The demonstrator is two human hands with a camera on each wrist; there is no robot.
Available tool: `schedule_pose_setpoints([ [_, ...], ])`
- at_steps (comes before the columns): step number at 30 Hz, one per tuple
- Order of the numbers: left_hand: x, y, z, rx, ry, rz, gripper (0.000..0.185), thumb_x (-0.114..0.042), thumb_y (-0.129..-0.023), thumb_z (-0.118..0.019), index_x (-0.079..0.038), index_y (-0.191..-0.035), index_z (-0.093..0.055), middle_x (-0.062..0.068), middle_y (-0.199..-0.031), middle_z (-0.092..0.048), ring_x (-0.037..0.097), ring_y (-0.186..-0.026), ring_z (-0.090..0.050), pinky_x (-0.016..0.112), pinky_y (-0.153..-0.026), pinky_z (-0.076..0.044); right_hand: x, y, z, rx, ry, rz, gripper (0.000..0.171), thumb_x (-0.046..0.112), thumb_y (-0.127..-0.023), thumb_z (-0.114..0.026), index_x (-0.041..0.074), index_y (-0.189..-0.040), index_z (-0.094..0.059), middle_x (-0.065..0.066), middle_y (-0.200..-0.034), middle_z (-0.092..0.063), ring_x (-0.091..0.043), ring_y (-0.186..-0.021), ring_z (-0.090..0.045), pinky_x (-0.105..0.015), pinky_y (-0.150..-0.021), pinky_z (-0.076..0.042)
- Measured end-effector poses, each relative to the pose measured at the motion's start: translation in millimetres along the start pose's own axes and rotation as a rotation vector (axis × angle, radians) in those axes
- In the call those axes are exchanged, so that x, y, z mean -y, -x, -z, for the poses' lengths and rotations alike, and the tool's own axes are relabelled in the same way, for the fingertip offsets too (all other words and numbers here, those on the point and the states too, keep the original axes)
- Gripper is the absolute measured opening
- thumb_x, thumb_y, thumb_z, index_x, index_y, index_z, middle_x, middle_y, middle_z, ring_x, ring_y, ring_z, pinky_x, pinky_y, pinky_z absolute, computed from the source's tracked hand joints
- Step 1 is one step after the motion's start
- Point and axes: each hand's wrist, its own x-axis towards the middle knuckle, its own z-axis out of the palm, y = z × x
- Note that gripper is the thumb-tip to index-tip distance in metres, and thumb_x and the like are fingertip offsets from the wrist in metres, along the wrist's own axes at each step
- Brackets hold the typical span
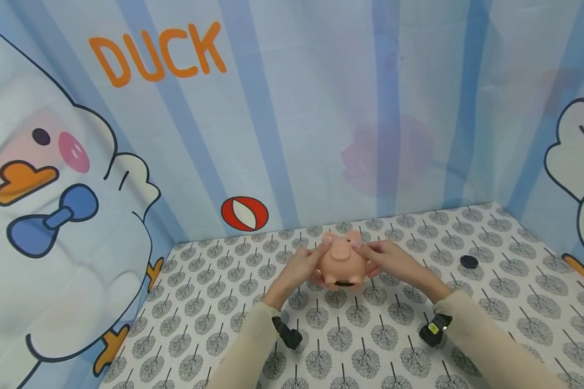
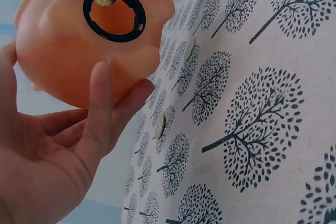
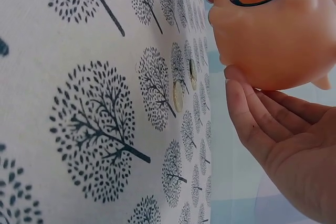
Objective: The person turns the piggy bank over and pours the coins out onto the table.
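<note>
While aloft, smooth rounded plastic piggy bank [image 1: 342,261] in both grips: left hand [image 1: 299,268], right hand [image 1: 391,261].

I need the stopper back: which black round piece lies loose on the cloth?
The small black disc on the tree-patterned cloth, right of the right hand; the other, a black ring, rims the hole in the pink plastic piggy bank.

Cream sleeves [image 1: 486,335]; black wrist straps [image 1: 287,334], apparently cameras.
</note>
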Motion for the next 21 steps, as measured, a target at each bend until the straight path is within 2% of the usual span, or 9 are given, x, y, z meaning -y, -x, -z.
schedule_pose_setpoints([
  [2,0.1,1.0,-0.1,0.007,0.015,0.001,0.082,-0.080,-0.097,-0.046,-0.005,-0.107,-0.078,0.012,-0.079,-0.077,0.015,-0.057,-0.072,0.045,-0.103,-0.060,-0.2,0.1,-0.5,0.000,-0.002,-0.004,0.071,0.057,-0.108,-0.047,-0.004,-0.142,-0.060,-0.024,-0.130,-0.071,-0.021,-0.093,-0.078,-0.037,-0.086,-0.067],
  [5,1.8,2.1,1.4,0.034,0.042,-0.033,0.077,-0.073,-0.100,-0.050,-0.003,-0.117,-0.075,0.014,-0.093,-0.080,0.017,-0.066,-0.076,0.044,-0.101,-0.062,-2.1,1.5,-0.7,-0.006,0.014,0.025,0.070,0.056,-0.108,-0.051,-0.003,-0.146,-0.057,-0.025,-0.135,-0.069,-0.025,-0.101,-0.077,-0.039,-0.090,-0.066],
  [8,3.5,4.5,5.6,0.083,0.084,-0.085,0.067,-0.060,-0.102,-0.059,-0.004,-0.138,-0.066,0.016,-0.119,-0.077,0.022,-0.090,-0.080,0.040,-0.100,-0.064,-5.4,4.2,0.0,-0.006,0.022,0.081,0.068,0.050,-0.106,-0.058,0.001,-0.153,-0.051,-0.026,-0.149,-0.059,-0.036,-0.120,-0.072,-0.041,-0.097,-0.065],
  [11,4.2,6.8,9.5,0.115,0.118,-0.123,0.065,-0.043,-0.100,-0.071,-0.006,-0.151,-0.055,0.016,-0.142,-0.067,0.029,-0.118,-0.073,0.039,-0.100,-0.064,-8.7,7.4,2.6,0.015,0.014,0.130,0.072,0.043,-0.102,-0.067,0.005,-0.159,-0.044,-0.025,-0.161,-0.047,-0.043,-0.135,-0.062,-0.048,-0.105,-0.061],
  [14,5.3,7.2,10.9,0.128,0.119,-0.152,0.069,-0.031,-0.095,-0.079,-0.008,-0.155,-0.052,0.014,-0.149,-0.061,0.032,-0.128,-0.067,0.038,-0.097,-0.065,-12.0,9.6,5.1,0.038,0.009,0.152,0.080,0.038,-0.098,-0.075,0.006,-0.162,-0.039,-0.025,-0.165,-0.041,-0.045,-0.133,-0.063,-0.053,-0.107,-0.059],
  [16,6.6,6.7,11.2,0.128,0.092,-0.174,0.070,-0.029,-0.092,-0.082,-0.011,-0.154,-0.054,0.012,-0.149,-0.063,0.032,-0.128,-0.067,0.038,-0.095,-0.066,-13.2,10.7,6.0,0.049,0.009,0.150,0.084,0.037,-0.095,-0.079,0.008,-0.163,-0.037,-0.023,-0.167,-0.039,-0.043,-0.131,-0.065,-0.056,-0.107,-0.058],
  [18,8.7,6.1,11.4,0.129,0.069,-0.188,0.074,-0.029,-0.088,-0.086,-0.015,-0.154,-0.054,0.009,-0.147,-0.064,0.030,-0.126,-0.069,0.039,-0.094,-0.066,-14.9,10.6,5.9,0.062,-0.009,0.152,0.089,0.035,-0.092,-0.082,0.009,-0.163,-0.035,-0.023,-0.170,-0.033,-0.042,-0.127,-0.068,-0.052,-0.105,-0.061],
  [21,11.5,5.8,11.7,0.114,0.038,-0.198,0.078,-0.030,-0.085,-0.089,-0.020,-0.154,-0.054,0.005,-0.152,-0.061,0.029,-0.134,-0.064,0.045,-0.107,-0.060,-16.4,10.7,5.3,0.078,-0.039,0.140,0.096,0.033,-0.088,-0.087,0.013,-0.165,-0.033,-0.022,-0.173,-0.025,-0.039,-0.123,-0.071,-0.049,-0.101,-0.063],
])
